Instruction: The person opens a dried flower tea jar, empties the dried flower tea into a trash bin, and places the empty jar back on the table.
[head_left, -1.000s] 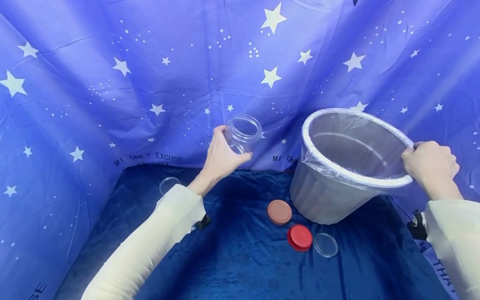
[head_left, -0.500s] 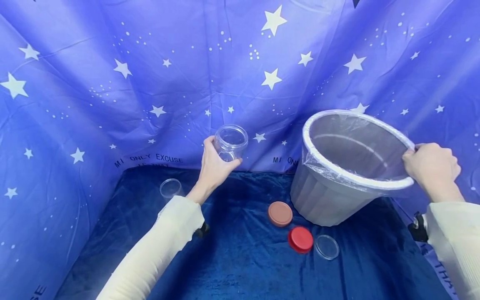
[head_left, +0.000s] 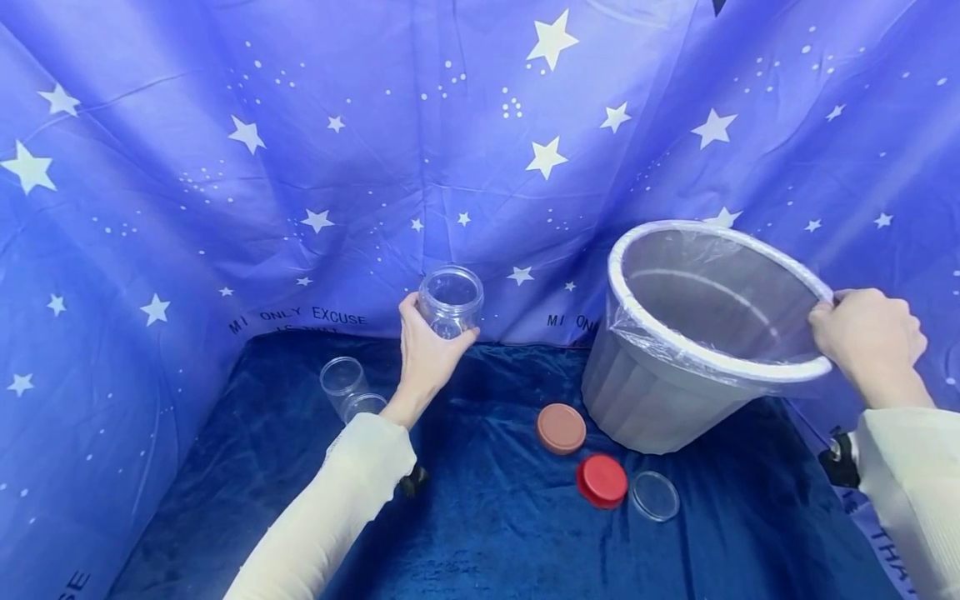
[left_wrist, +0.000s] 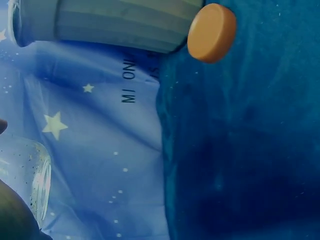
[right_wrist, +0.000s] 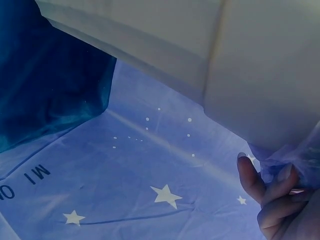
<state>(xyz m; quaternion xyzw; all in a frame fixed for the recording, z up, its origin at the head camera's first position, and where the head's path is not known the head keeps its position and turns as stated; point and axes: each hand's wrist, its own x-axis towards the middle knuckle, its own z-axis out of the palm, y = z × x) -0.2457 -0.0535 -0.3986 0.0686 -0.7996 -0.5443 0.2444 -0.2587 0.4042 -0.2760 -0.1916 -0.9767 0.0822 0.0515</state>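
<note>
My left hand (head_left: 429,362) grips a clear jar (head_left: 452,292) with its open mouth up, in front of the back curtain. Small dark specks show on the jar's wall in the left wrist view, where only part of it is in frame. On the right, my right hand (head_left: 870,337) holds the rim of a grey trash bin (head_left: 645,400), which leans toward that hand. A clear plastic bag (head_left: 637,329) lines the bin and folds over the rim. In the right wrist view, curled fingers (right_wrist: 277,192) press the bag under the rim.
Left of my left forearm stand two more clear containers (head_left: 342,377), one partly behind the sleeve. Before the bin lie an orange-brown lid (head_left: 561,428), a red lid (head_left: 602,480) and a clear lid (head_left: 655,496). A starry curtain (head_left: 375,167) closes off the blue cloth-covered table (head_left: 495,533).
My left hand has carried the jar left and down, away from the bin. A second container beside the left forearm has come into view. The right hand and the bin have stayed nearly still.
</note>
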